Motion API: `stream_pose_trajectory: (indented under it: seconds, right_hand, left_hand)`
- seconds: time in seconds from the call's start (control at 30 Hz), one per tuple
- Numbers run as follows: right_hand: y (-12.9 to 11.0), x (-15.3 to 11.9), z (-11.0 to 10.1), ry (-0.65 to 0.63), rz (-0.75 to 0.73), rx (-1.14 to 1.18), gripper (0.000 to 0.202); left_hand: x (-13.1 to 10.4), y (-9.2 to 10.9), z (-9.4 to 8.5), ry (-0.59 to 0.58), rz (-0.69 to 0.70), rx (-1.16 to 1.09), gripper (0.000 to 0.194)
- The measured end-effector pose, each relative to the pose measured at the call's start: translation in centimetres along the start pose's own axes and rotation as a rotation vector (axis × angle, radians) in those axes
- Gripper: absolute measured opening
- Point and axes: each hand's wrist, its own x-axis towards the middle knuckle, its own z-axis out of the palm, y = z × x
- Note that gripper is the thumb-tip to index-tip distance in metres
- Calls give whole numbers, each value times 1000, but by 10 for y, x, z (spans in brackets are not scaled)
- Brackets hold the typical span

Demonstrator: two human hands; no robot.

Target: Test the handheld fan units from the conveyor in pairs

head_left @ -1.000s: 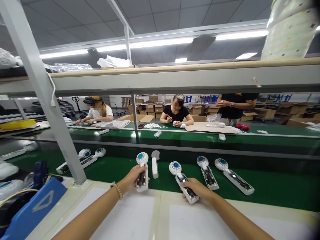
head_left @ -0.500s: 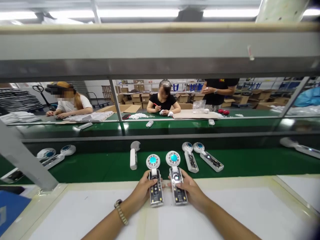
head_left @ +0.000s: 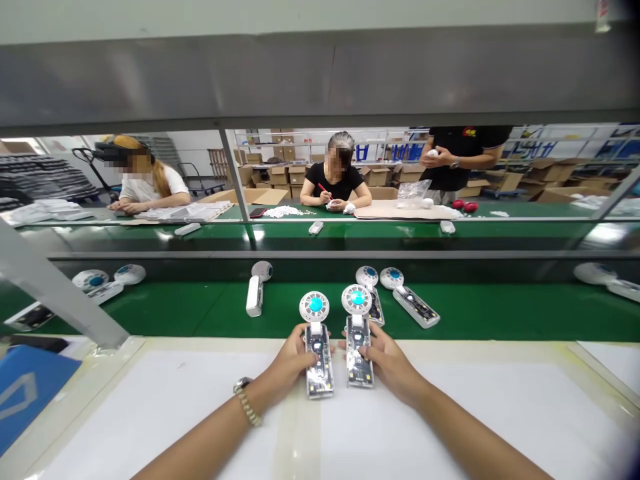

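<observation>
My left hand (head_left: 295,357) is wrapped round the clear-cased body of one small fan unit (head_left: 319,373), thumb on its front. Its round white head with a blue centre points up. Beside it, my right hand (head_left: 387,360) grips a second fan unit (head_left: 359,370) the same way, thumb over the dark circuit board. Both units are upright and apart, over the near edge of the white work surface. Just behind the right one, another fan unit (head_left: 375,308) lies on the green belt and is partly hidden.
The green belt (head_left: 200,310) carries more units: a white one (head_left: 255,295), one at the right (head_left: 416,307) and some at the far left. A slanted metal post (head_left: 65,287) and blue folder (head_left: 30,393) are at left. People work across the belt.
The view has tilted down and shifted. Both held units now stand a little higher and further right against the belt, the right one overlapping a unit behind it. Both grips persist.
</observation>
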Motion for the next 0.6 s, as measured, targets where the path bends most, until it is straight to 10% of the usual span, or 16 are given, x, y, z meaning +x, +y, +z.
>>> stream_pose_trajectory:
  seconds: [0.6]
  right_hand:
    - [-2,-4,0,-34,-10,-50,60]
  left_hand:
    - [-5,9,10,14,-52,-47,46]
